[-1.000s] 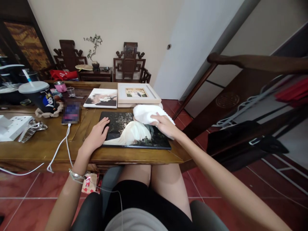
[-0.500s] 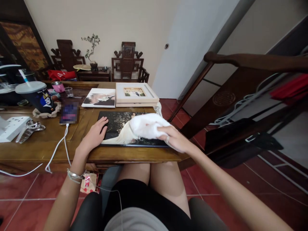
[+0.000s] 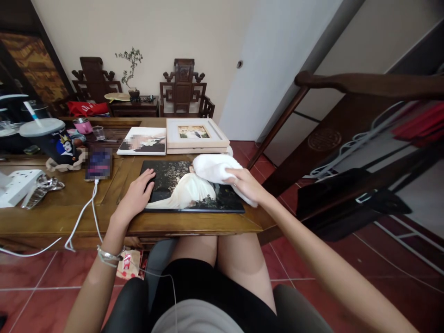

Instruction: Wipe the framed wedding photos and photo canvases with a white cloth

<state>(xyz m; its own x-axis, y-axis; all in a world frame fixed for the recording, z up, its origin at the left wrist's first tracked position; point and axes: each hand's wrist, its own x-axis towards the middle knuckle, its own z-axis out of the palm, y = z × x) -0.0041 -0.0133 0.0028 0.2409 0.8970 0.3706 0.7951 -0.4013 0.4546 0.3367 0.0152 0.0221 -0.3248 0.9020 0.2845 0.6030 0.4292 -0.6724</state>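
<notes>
A dark photo panel (image 3: pixel 173 185) lies flat near the front edge of the wooden table, printed with a figure in a pale flowing gown. My left hand (image 3: pixel 138 190) rests over its left edge, fingers stretched out and apart. In my right hand (image 3: pixel 247 184) is a white cloth (image 3: pixel 217 167), bunched against the panel's upper right part. The cloth covers that corner of the picture, and a fold of it hangs down beside the right edge.
Behind the panel lie a smaller photo print (image 3: pixel 143 141) and a pale framed picture (image 3: pixel 197 134). To the left are a phone (image 3: pixel 98 164) on a white cable, a lidded cup (image 3: pixel 62 143) and a power strip (image 3: pixel 21 185). A wooden chair (image 3: pixel 326 134) stands at right.
My right hand has slid the cloth up and slightly right across the panel, uncovering more of the pale gown and the lower right area. My left hand has stayed in place.
</notes>
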